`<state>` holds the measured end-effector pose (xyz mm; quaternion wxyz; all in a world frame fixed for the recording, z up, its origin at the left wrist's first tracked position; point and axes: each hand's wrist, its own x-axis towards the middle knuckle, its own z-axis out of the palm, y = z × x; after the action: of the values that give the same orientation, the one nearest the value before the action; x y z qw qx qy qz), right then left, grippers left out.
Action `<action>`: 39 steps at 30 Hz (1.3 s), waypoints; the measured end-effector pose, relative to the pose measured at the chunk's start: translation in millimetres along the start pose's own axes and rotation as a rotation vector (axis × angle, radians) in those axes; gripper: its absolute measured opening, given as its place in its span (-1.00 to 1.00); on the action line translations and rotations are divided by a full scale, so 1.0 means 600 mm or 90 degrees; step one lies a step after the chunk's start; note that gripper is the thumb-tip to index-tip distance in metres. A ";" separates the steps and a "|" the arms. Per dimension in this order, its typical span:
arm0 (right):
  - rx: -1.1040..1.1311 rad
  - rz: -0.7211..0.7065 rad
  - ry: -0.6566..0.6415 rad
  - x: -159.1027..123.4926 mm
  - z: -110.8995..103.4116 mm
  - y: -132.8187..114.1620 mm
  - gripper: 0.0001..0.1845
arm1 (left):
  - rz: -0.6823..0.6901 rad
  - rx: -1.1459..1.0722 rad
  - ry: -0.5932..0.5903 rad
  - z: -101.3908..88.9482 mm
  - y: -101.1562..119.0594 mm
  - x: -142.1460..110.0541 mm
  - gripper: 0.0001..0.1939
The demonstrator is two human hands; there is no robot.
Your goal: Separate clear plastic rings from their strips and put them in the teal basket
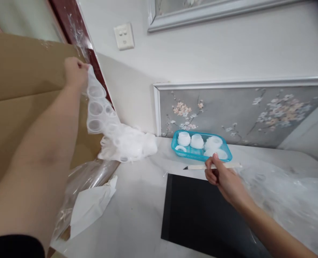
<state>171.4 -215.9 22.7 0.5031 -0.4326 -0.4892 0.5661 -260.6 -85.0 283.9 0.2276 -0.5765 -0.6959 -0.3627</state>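
Observation:
My left hand point(76, 73) is raised at the left, its fingers closed on the top corner of a clear plastic bag point(95, 107). Round white translucent rings show through the bag, and its lower part lies bunched on the table against the wall. My right hand point(224, 175) pinches a slim white pen-like tool point(198, 167) with a dark pointed tip facing left. Just behind that hand stands a blue plastic basket point(188, 156) with stacks of white rings point(197, 141) in it. Below the right hand lies a flat black sheet point(196, 215).
A large cardboard box point(27, 75) rises at the left. Crumpled white paper point(91, 206) and clear film lie beside it. More clear plastic point(290, 193) is heaped at the right of the marble-look table point(132, 215). A wall with a socket point(124, 37) closes off the back.

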 end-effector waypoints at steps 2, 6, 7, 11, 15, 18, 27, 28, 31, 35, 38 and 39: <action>-0.045 -0.057 0.014 -0.005 0.011 -0.003 -0.47 | 0.029 -0.009 0.018 -0.040 0.031 0.018 -0.68; -0.148 -0.231 0.067 -0.020 0.020 -0.013 -0.48 | 0.114 -0.089 0.078 -0.109 0.105 -0.001 -0.53; -0.183 -0.265 0.078 -0.025 0.021 -0.018 -0.50 | 0.160 -0.138 0.064 -0.121 0.127 -0.019 -0.52; -0.287 -0.386 0.094 -0.043 0.029 -0.046 -0.59 | 0.263 -0.200 0.017 -0.141 0.208 -0.128 -0.60; -0.341 -0.494 0.067 -0.054 0.038 -0.074 -0.49 | 0.302 -0.301 -0.217 -0.118 0.259 -0.238 -0.62; -0.362 -0.488 0.016 -0.061 0.034 -0.080 -0.49 | 0.299 -0.454 -0.474 -0.084 0.276 -0.305 -0.60; -0.281 -0.225 -0.102 -0.081 -0.058 -0.025 -0.71 | 0.299 -0.565 -0.722 -0.013 0.315 -0.396 -0.64; -0.291 -0.245 -0.072 -0.080 -0.071 -0.031 -0.74 | 0.300 -0.537 -0.717 -0.009 0.317 -0.391 -0.65; -0.416 -0.370 0.084 -0.067 -0.105 -0.086 -0.79 | 0.292 -0.476 -0.632 0.000 0.321 -0.363 -0.68; -0.631 -0.532 0.294 -0.046 -0.124 -0.194 -0.76 | 0.280 -0.492 -0.386 -0.008 0.331 -0.322 -0.68; -0.619 -0.694 0.348 -0.059 -0.124 -0.247 -0.73 | 0.294 -0.508 -0.275 -0.034 0.329 -0.322 -0.67; -0.615 -0.748 0.343 -0.072 -0.123 -0.252 -0.70 | 0.307 -0.499 -0.265 -0.041 0.323 -0.332 -0.67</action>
<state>271.5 -247.8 161.4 0.5766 -0.3960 -0.6894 -0.1882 -29.4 -216.8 199.7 -0.0725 -0.8230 -0.3849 -0.4113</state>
